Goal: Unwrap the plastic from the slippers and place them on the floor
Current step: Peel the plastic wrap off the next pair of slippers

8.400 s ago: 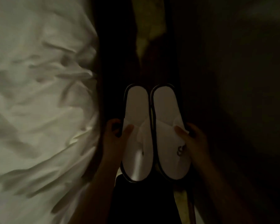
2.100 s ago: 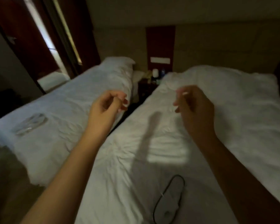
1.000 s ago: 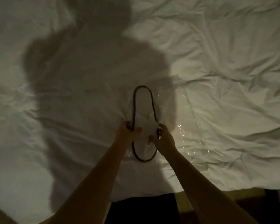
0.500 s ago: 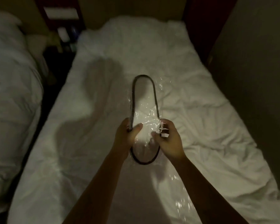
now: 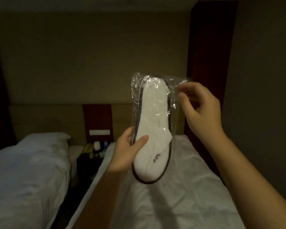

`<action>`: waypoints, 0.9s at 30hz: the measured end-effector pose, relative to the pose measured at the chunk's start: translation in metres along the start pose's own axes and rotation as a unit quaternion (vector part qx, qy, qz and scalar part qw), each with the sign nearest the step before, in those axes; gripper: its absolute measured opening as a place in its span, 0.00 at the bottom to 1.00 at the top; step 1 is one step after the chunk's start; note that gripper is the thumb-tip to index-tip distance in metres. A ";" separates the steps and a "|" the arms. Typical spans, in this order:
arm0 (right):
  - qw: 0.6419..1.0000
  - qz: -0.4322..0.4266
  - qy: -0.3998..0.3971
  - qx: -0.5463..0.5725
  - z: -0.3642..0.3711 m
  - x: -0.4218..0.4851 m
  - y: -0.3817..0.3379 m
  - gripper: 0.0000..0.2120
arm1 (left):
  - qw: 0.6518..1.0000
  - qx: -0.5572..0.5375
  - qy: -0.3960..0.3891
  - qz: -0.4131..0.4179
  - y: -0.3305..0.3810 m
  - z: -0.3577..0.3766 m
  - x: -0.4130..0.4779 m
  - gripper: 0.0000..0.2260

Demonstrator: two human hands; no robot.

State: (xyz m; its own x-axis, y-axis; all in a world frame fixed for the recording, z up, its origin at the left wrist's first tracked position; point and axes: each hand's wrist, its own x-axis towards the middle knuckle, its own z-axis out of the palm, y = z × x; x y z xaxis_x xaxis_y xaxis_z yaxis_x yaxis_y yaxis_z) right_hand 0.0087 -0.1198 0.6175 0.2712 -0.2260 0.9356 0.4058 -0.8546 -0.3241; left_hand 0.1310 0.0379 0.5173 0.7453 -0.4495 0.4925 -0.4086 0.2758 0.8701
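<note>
A pair of white slippers (image 5: pixel 153 129) with dark trim, pressed flat together, is held upright in front of me, above the bed. A clear plastic wrap (image 5: pixel 137 90) covers the upper part; the lower part with a small dark logo looks bare. My left hand (image 5: pixel 127 152) grips the slippers at their lower left edge, thumb across the front. My right hand (image 5: pixel 200 106) pinches the plastic at its upper right corner.
A white bed (image 5: pixel 180 195) lies below my hands. A second white bed (image 5: pixel 26 171) stands at the left. Between them a dark nightstand (image 5: pixel 89 161) carries small bottles. A dark red wall panel (image 5: pixel 210 63) rises at the right.
The wrapped slippers have been lifted from the bed up to chest height, and my view has risen. My right hand has moved from the slippers' middle to the top corner of the plastic.
</note>
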 end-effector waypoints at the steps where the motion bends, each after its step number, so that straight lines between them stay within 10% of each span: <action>1: 0.999 -0.019 -0.021 -0.024 -0.002 0.012 -0.013 0.09 | 1.000 0.000 -0.005 0.008 0.008 -0.003 -0.004 0.13; 15: 0.952 -0.171 -0.032 -0.254 -0.004 0.037 -0.035 0.05 | 1.000 0.010 -0.020 0.015 0.029 -0.021 -0.032 0.16; 23: 0.982 -0.039 0.049 -0.177 -0.015 0.064 -0.035 0.09 | 0.999 0.005 -0.038 0.000 0.013 -0.014 -0.037 0.19; 27: 0.957 -0.099 -0.076 -0.262 -0.018 0.062 -0.029 0.11 | 0.999 0.006 -0.041 0.008 0.012 -0.011 -0.035 0.18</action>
State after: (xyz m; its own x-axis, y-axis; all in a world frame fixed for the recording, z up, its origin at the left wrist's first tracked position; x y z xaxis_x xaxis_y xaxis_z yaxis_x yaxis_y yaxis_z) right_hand -0.0015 -0.1177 0.6876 0.3748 0.0010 0.9271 -0.0203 -0.9998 0.0093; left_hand 0.1058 0.0664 0.5098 0.6928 -0.5138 0.5060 -0.4266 0.2737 0.8620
